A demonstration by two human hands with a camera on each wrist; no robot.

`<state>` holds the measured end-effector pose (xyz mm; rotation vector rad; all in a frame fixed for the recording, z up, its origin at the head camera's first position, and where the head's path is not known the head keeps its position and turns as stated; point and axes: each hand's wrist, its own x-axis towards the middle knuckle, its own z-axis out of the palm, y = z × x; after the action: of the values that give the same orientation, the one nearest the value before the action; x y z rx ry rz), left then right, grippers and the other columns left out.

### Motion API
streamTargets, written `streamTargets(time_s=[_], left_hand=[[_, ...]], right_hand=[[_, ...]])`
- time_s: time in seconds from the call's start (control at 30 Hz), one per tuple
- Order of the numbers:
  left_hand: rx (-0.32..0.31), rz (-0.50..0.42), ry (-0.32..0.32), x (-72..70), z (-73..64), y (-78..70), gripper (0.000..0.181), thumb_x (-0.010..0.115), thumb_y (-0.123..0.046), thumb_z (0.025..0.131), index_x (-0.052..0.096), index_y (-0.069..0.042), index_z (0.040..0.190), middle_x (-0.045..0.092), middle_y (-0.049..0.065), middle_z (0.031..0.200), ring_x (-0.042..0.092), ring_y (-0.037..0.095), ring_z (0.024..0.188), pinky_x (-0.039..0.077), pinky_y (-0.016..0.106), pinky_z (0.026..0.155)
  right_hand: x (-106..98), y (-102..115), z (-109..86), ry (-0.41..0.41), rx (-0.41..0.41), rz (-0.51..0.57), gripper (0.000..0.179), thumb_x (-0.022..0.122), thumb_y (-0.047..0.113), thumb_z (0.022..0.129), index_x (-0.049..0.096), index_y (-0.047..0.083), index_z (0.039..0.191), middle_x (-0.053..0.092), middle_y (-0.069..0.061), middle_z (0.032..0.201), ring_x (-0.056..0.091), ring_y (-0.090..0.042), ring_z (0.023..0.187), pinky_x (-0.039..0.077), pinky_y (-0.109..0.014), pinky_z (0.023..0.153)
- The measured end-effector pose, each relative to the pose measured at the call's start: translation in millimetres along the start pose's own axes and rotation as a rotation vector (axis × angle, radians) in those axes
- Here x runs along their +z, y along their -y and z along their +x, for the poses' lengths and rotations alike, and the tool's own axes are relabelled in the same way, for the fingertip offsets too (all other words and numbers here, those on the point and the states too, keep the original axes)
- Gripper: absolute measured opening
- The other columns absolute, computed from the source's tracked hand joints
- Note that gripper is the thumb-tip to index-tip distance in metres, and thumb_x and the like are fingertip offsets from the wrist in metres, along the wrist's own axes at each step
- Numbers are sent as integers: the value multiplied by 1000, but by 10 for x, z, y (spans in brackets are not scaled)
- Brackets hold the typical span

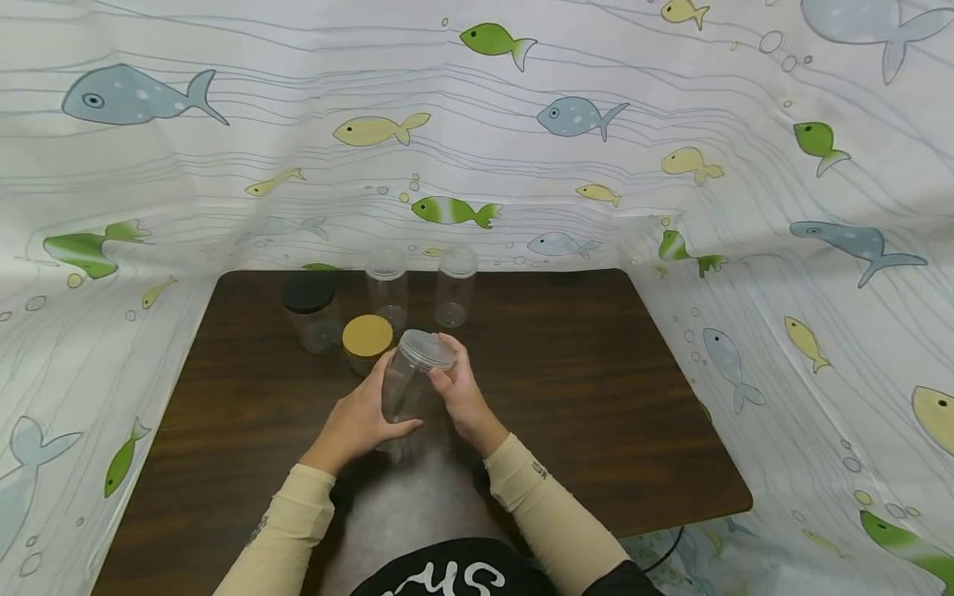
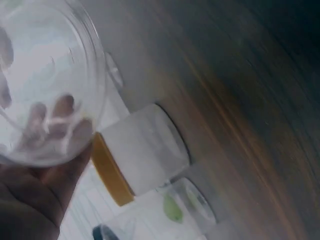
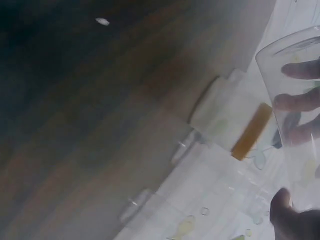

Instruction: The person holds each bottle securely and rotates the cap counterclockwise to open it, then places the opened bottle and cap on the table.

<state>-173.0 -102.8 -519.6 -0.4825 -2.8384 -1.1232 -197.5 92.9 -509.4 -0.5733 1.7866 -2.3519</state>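
Note:
A clear jar (image 1: 402, 391) with a clear screw lid (image 1: 428, 348) is held up in front of the person, tilted with its lid end up and to the right. My left hand (image 1: 356, 420) grips the jar's body from the left, thumb near its lower part. On the other side my right hand (image 1: 469, 401) holds the lid end, thumb and fingers at the lid's edge. Fingers show through the clear wall of the jar (image 2: 97, 55) in the left wrist view. Just behind the held jar stands a jar with a gold lid (image 1: 368, 335).
A jar with a black lid (image 1: 310, 291) stands at the back left of the dark wooden table (image 1: 581, 397). Two tall clear jars, one (image 1: 389, 290) left and one (image 1: 455, 290) right, stand near the back edge. A fish-print sheet (image 1: 477, 108) hangs around the table.

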Motion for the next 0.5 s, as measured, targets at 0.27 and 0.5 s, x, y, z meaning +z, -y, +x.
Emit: streamTargets(time_s=[0.27,0.5], left_hand=[[25,-191,98,-42,-41,-44,119,91,-41,73,15,-13,160,61,17,133,64,33,110,51,57,89],[79,-447,216,-36,-45,-14,115,89,-28,79,10,-7,161,59,18,135,64,32,114,51,53,95]], right_hand=[[-4,60,26,6,-43,-26,106,71,69,81,30,-1,149,43,-19,146,50,-19,124,43,-29,100],[-98,99,46,91,-52,55,104,76,61,83,32,-8,147,52,-5,141,54,-17,121,46,-28,98]])
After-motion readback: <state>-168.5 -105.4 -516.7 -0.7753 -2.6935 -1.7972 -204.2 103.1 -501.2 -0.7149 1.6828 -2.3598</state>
